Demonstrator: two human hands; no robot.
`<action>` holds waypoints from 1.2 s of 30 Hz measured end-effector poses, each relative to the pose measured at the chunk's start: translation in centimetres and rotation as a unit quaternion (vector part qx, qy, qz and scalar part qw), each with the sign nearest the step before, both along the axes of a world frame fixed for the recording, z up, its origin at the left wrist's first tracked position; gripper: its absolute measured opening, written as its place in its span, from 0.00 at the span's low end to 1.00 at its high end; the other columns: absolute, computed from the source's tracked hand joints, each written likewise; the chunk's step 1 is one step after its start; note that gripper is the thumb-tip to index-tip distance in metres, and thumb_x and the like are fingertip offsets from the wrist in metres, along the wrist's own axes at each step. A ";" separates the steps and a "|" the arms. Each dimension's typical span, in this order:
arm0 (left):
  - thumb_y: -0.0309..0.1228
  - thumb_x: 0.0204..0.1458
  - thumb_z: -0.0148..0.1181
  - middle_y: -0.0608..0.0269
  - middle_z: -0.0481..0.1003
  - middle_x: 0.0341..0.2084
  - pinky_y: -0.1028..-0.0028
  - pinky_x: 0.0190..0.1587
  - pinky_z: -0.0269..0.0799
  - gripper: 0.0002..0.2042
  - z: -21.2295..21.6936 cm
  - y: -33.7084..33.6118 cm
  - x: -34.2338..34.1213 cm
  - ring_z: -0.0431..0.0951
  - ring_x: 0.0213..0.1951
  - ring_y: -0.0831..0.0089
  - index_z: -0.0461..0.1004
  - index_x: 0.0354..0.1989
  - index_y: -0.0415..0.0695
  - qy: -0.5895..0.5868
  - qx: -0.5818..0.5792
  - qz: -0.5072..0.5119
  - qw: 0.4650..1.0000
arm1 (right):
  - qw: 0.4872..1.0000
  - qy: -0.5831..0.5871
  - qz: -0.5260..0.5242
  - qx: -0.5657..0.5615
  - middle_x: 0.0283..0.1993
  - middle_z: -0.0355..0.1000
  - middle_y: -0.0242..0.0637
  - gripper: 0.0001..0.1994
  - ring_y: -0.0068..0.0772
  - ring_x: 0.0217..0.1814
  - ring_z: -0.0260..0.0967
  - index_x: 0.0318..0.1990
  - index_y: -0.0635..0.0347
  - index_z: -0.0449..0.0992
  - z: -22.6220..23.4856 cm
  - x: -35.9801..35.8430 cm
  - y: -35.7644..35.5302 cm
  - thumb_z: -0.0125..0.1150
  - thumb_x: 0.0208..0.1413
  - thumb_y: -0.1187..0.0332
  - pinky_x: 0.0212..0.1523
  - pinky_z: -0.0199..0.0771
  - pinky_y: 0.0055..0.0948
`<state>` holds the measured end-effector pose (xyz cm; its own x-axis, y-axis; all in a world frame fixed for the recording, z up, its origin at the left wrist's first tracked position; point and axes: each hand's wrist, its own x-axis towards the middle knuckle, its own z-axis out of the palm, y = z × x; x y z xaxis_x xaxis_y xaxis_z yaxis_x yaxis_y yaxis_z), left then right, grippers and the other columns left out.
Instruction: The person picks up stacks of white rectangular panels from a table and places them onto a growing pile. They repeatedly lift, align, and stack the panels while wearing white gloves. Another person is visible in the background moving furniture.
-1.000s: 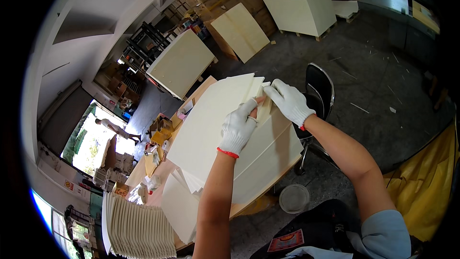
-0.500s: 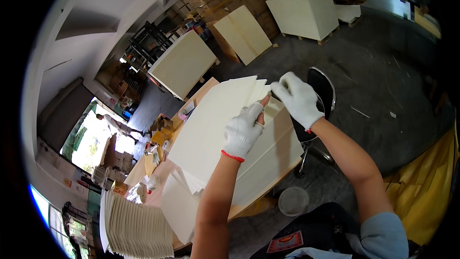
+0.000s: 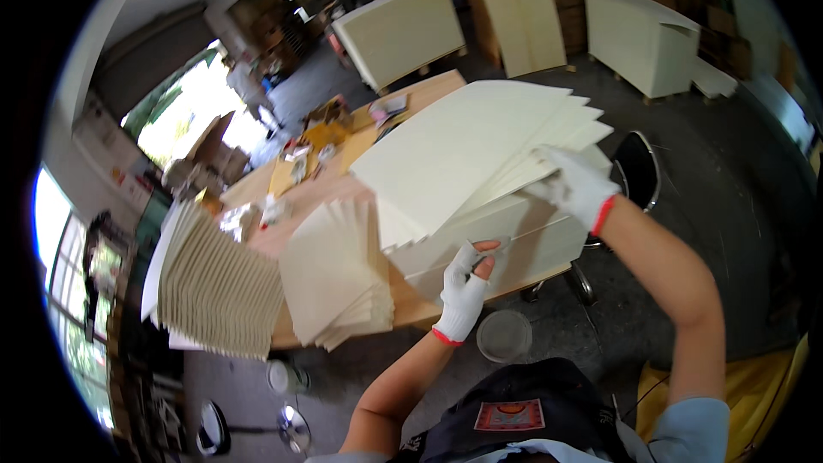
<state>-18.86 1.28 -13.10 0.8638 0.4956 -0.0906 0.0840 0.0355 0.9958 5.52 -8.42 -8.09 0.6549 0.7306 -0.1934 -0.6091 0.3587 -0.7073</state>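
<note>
My left hand point(image 3: 464, 298), in a white glove with bare thumb and fingertip, is closed in a pinch in front of the stacked boards. A small thin greyish thing shows at its fingertips, too blurred to name. My right hand point(image 3: 576, 189), fully gloved in white with a red cuff, reaches to the right edge of the fanned cream sheets point(image 3: 467, 141). Motion smears its fingers, so whether they grip a sheet cannot be made out. Under the fanned sheets lies a thick pile of pale boards point(image 3: 540, 244) on the wooden table point(image 3: 416, 296).
A smaller fan of sheets point(image 3: 330, 270) and a tall rippled stack point(image 3: 214, 291) stand on the left of the table. Behind my right hand is a black chair point(image 3: 639, 173); a round tub point(image 3: 504, 336) sits on the floor. A person point(image 3: 249, 90) stands near the bright doorway.
The view has swung, showing more of the table's left side. My right hand has come onto the sheets' right edge. My left hand has moved off the sheets toward me.
</note>
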 end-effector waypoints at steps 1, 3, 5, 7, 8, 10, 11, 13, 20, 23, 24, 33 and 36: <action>0.34 0.69 0.53 0.47 0.73 0.63 0.56 0.66 0.70 0.18 -2.9 1.2 -0.7 0.73 0.66 0.55 0.71 0.63 0.41 -0.084 -0.122 0.003 0.989 | 1.000 -0.017 0.003 -0.013 0.64 0.71 0.44 0.19 0.44 0.65 0.74 0.64 0.62 0.68 0.3 -0.1 -0.4 0.58 0.68 0.70 0.61 0.86 0.51; 0.40 0.71 0.49 0.45 0.71 0.66 0.53 0.68 0.69 0.20 -4.5 2.0 -2.0 0.71 0.67 0.50 0.68 0.66 0.42 -0.170 -0.301 0.019 0.938 | 0.999 -0.038 -0.006 -0.036 0.64 0.71 0.43 0.19 0.43 0.66 0.74 0.65 0.63 0.69 0.7 -0.4 -2.0 0.58 0.69 0.70 0.61 0.86 0.51; 0.47 0.72 0.45 0.44 0.68 0.68 0.49 0.70 0.68 0.25 -3.5 3.2 -3.8 0.71 0.68 0.46 0.65 0.68 0.43 -0.174 -0.407 0.022 0.896 | 0.997 -0.050 -0.021 -0.056 0.64 0.71 0.43 0.19 0.43 0.66 0.74 0.65 0.65 0.69 1.1 -0.9 -4.1 0.57 0.70 0.69 0.61 0.86 0.50; 0.56 0.72 0.40 0.44 0.66 0.70 0.45 0.72 0.66 0.31 -2.4 4.4 -5.6 0.69 0.69 0.43 0.62 0.71 0.43 -0.184 -0.493 -0.002 0.850 | 0.995 -0.064 -0.026 -0.077 0.64 0.71 0.44 0.20 0.43 0.66 0.74 0.66 0.65 0.68 0.9 -1.8 -6.8 0.56 0.70 0.69 0.61 0.85 0.50; 0.57 0.72 0.38 0.45 0.66 0.70 0.44 0.71 0.66 0.32 -1.9 4.9 -6.7 0.69 0.69 0.42 0.61 0.72 0.42 -0.232 -0.521 -0.058 0.819 | 0.993 -0.072 -0.024 -0.087 0.64 0.72 0.44 0.20 0.43 0.66 0.74 0.66 0.66 0.68 0.8 -2.3 -8.2 0.55 0.70 0.68 0.61 0.85 0.50; 0.55 0.71 0.44 0.48 0.69 0.68 0.48 0.69 0.69 0.32 -0.2 4.6 -7.5 0.71 0.67 0.47 0.61 0.72 0.41 -0.222 -0.490 -0.033 0.842 | 0.990 -0.084 -0.022 -0.115 0.64 0.72 0.45 0.21 0.43 0.66 0.74 0.67 0.66 0.67 0.4 -3.2 -12.1 0.54 0.71 0.68 0.61 0.85 0.49; 0.54 0.71 0.46 0.50 0.70 0.67 0.50 0.67 0.71 0.32 0.8 4.3 -7.6 0.72 0.66 0.50 0.61 0.72 0.40 -0.214 -0.475 -0.024 0.853 | 0.987 -0.092 -0.022 -0.127 0.64 0.72 0.45 0.21 0.43 0.66 0.74 0.67 0.67 0.67 0.3 -3.7 -14.1 0.53 0.71 0.67 0.60 0.85 0.49; 0.44 0.69 0.52 0.53 0.73 0.63 0.55 0.62 0.75 0.27 1.6 3.6 -7.5 0.76 0.61 0.56 0.65 0.69 0.39 -0.135 -0.359 0.041 0.923 | 0.983 -0.114 -0.012 -0.144 0.64 0.72 0.46 0.22 0.43 0.66 0.74 0.68 0.68 0.66 0.6 -4.5 -16.9 0.52 0.72 0.67 0.60 0.84 0.49; 0.24 0.64 0.62 0.53 0.78 0.54 0.63 0.54 0.81 0.21 4.5 4.5 -10.7 0.83 0.52 0.62 0.68 0.63 0.34 -0.070 -0.333 0.052 0.939 | 0.972 -0.187 -0.064 -0.127 0.59 0.76 0.45 0.21 0.42 0.60 0.78 0.66 0.69 0.68 1.7 -4.0 -13.1 0.52 0.72 0.66 0.57 0.86 0.44; 0.23 0.63 0.61 0.51 0.77 0.54 0.58 0.55 0.82 0.21 5.2 7.9 -10.3 0.83 0.52 0.58 0.67 0.64 0.34 -0.076 -0.333 0.074 0.937 | 0.972 -0.200 -0.016 -0.125 0.60 0.76 0.45 0.21 0.44 0.60 0.78 0.66 0.67 0.69 2.2 -1.0 -8.5 0.54 0.71 0.65 0.57 0.86 0.45; 0.25 0.64 0.61 0.52 0.79 0.52 0.61 0.52 0.82 0.18 5.3 8.6 -9.7 0.84 0.50 0.59 0.70 0.61 0.35 -0.084 -0.310 0.076 0.944 | 0.971 -0.207 0.023 -0.121 0.61 0.75 0.45 0.21 0.44 0.60 0.78 0.66 0.66 0.69 2.0 0.2 -6.9 0.55 0.71 0.65 0.57 0.86 0.45; 0.25 0.65 0.59 0.50 0.76 0.57 0.55 0.58 0.80 0.22 5.7 11.6 -7.1 0.80 0.57 0.55 0.65 0.65 0.36 -0.109 -0.310 0.040 0.944 | 0.980 -0.075 0.174 -0.054 0.67 0.71 0.43 0.26 0.40 0.66 0.74 0.71 0.63 0.64 1.1 -8.8 -1.8 0.56 0.72 0.59 0.62 0.82 0.43; 0.30 0.66 0.60 0.53 0.76 0.57 0.58 0.57 0.80 0.23 5.2 11.7 -6.8 0.79 0.57 0.57 0.64 0.66 0.37 -0.071 -0.315 0.052 0.945 | 0.979 0.010 0.182 -0.095 0.63 0.74 0.44 0.25 0.38 0.60 0.80 0.68 0.66 0.66 2.8 -14.9 -0.9 0.60 0.70 0.62 0.52 0.90 0.40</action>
<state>-25.69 12.99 -7.93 0.8391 0.4647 -0.2826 -0.0861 0.6265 0.7746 -9.34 -9.32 -5.26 0.3535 0.8639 -0.3588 -0.6863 -0.0211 -0.7271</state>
